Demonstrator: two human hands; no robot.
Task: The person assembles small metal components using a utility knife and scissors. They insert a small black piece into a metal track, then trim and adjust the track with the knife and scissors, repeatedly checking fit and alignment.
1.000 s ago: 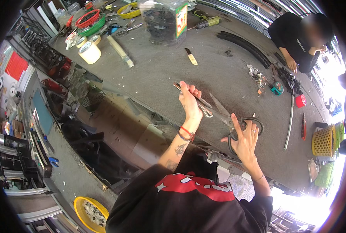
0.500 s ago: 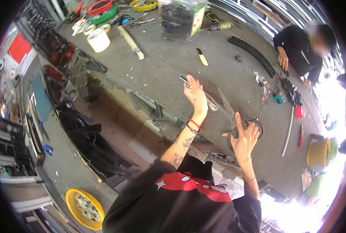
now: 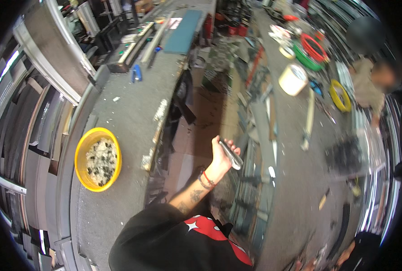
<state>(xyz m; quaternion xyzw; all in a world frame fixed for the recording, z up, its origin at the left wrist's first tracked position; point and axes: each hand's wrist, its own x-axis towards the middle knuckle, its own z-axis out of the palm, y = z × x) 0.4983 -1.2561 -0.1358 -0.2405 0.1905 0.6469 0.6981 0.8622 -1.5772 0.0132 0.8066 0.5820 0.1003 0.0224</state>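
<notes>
My left hand (image 3: pixel 219 158) is closed around a slim silver metal hand tool (image 3: pixel 232 157), whose exact kind I cannot make out. It is held out over the gap between two workbenches, touching neither. My right hand is out of view, and so are the large scissors seen earlier. On the left bench (image 3: pixel 119 104) stands a yellow plastic basket (image 3: pixel 79 167) with small pale and black pieces in it. A thick cream roll of tape (image 3: pixel 293 80) sits on the right bench (image 3: pixel 284 203), beside a long brush-like wooden tool (image 3: pixel 309 117).
A clear plastic box (image 3: pixel 354 153), a small knife (image 3: pixel 323 199) and a red basket (image 3: pixel 313 47) in a green one (image 3: pixel 305 61) stand on the right bench. Left lie a teal board (image 3: pixel 185 31) and a blue tool (image 3: pixel 137 73). Two people (image 3: pixel 368 81) are at the right edge.
The view has swung left toward the other bench. My left hand has moved off the right bench to over the gap, keeping the silver tool. My right hand and the scissors have left the view.
</notes>
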